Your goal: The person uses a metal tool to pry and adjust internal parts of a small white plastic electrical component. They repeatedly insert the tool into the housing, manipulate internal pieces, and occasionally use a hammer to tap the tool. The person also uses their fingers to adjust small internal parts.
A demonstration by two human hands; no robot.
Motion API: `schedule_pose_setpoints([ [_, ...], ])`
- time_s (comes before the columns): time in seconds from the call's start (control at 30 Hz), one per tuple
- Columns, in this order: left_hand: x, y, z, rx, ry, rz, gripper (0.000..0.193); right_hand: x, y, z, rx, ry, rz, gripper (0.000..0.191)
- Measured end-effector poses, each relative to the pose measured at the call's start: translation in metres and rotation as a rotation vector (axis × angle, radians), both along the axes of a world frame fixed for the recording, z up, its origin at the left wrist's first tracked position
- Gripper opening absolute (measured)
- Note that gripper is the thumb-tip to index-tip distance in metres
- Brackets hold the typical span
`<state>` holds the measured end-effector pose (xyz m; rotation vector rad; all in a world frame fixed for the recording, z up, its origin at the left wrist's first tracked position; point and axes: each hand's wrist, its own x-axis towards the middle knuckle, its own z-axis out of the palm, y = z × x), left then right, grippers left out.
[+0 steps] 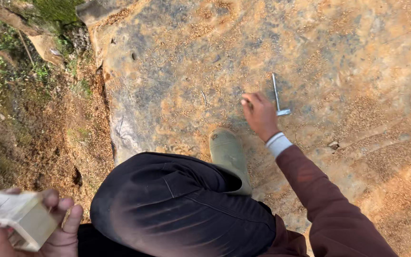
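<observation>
Presently, a pale wooden block (22, 220) is gripped by the left hand (34, 228) at near left; the right hand (261, 115) is held loosely open just left of a metal tool (278, 97) on the rock (191, 57).

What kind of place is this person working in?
Probably outdoors on rough ground, perhaps a hillside or a rural work site: a big weathered rock slab strewn with husk-like bits, bare soil with weeds and moss beside it, and a rubber boot underfoot.
</observation>
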<state>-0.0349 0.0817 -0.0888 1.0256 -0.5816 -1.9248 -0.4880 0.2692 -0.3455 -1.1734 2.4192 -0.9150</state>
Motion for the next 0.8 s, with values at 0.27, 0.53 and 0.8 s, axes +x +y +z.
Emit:
schedule_pose_setpoints([
  [0.27,-0.122,0.029,0.074,-0.369,-0.292,-0.051,0.038,0.071,-0.122,0.005,0.010,0.001,0.078,0.014],
  [0.53,-0.131,0.017,0.083,-0.348,-0.203,-0.113,0.042,0.086,-0.129,0.025,0.002,0.197,0.211,0.014],
  [0.8,-0.122,-0.008,0.065,-0.780,-0.615,-0.133,0.046,0.102,-0.142,0.191,-0.424,-0.490,0.185,0.017],
])
